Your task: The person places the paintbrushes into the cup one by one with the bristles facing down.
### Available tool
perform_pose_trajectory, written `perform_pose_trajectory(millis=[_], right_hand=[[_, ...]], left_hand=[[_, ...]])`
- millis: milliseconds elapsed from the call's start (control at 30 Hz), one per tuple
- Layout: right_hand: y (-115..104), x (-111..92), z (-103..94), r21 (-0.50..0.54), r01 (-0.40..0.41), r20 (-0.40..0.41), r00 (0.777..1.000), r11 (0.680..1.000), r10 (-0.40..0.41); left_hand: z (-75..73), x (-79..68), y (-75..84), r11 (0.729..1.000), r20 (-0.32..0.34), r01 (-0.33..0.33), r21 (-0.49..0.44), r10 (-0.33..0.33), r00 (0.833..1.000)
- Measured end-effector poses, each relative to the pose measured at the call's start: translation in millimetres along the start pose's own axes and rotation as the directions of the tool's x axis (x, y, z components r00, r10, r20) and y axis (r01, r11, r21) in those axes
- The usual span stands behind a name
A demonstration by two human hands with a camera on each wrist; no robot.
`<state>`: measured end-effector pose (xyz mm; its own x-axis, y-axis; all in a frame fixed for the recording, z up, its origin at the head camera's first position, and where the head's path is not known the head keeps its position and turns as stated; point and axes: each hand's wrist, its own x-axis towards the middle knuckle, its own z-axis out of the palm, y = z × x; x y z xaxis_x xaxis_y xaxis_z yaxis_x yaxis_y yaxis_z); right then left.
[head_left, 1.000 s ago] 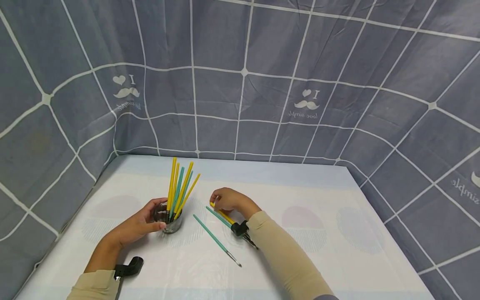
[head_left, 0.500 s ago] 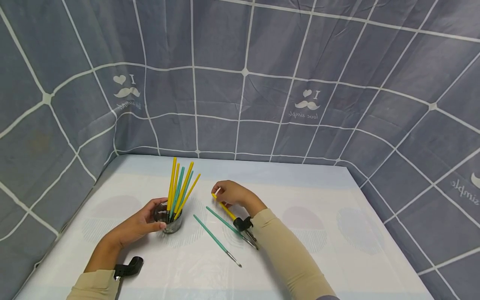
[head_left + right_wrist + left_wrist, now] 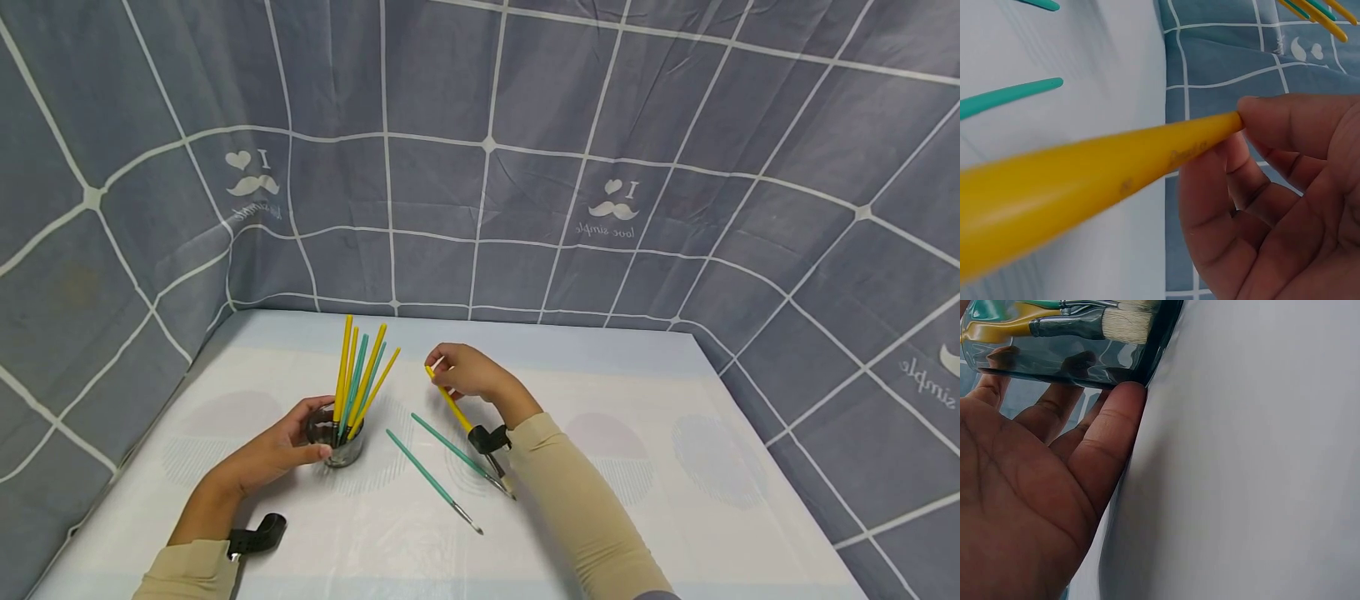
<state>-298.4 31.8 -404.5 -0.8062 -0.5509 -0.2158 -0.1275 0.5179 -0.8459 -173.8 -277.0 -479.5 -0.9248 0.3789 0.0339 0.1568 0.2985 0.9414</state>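
My left hand [image 3: 281, 446] holds a clear glass [image 3: 347, 456] from its left side, thumb and fingers round its lower part. Inside lean several yellow and teal paintbrushes [image 3: 342, 367], handles up; pale bristles [image 3: 1127, 326] show through the glass in the left wrist view. To the right, my right hand [image 3: 474, 372] pinches a yellow paintbrush [image 3: 453, 407] at the thin tip of its handle, thumb against fingers [image 3: 1200, 206]. That brush slants down, bristle end low and near me. Two teal paintbrushes, one left [image 3: 426, 472] and one right [image 3: 448, 442], lie below this hand.
A white table [image 3: 637, 550] with faint printed circles lies under everything. Grey gridded cloth [image 3: 540, 200] hangs along its back and sides. Each wrist wears a black camera mount [image 3: 258, 535].
My right hand has lifted the yellow paintbrush's handle end up and away from me, off the right teal paintbrush. My left hand and the glass have not moved.
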Motion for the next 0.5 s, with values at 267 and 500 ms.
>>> perform_pose_trajectory(millis=[267, 500], right_hand=[[-1.5, -3.6, -2.6, 0.088, 0.054, -0.051, 0.997, 0.995, -0.050], [-4.1, -3.8, -3.0, 0.115, 0.121, -0.111, 0.988, 0.986, -0.109]], left_hand=[[0.4, -0.2, 1.7, 1.000, -0.002, 0.016, 0.006, -0.016, 1.000], [-0.3, 0.0, 0.6, 1.000, 0.004, 0.005, -0.001, -0.005, 1.000]])
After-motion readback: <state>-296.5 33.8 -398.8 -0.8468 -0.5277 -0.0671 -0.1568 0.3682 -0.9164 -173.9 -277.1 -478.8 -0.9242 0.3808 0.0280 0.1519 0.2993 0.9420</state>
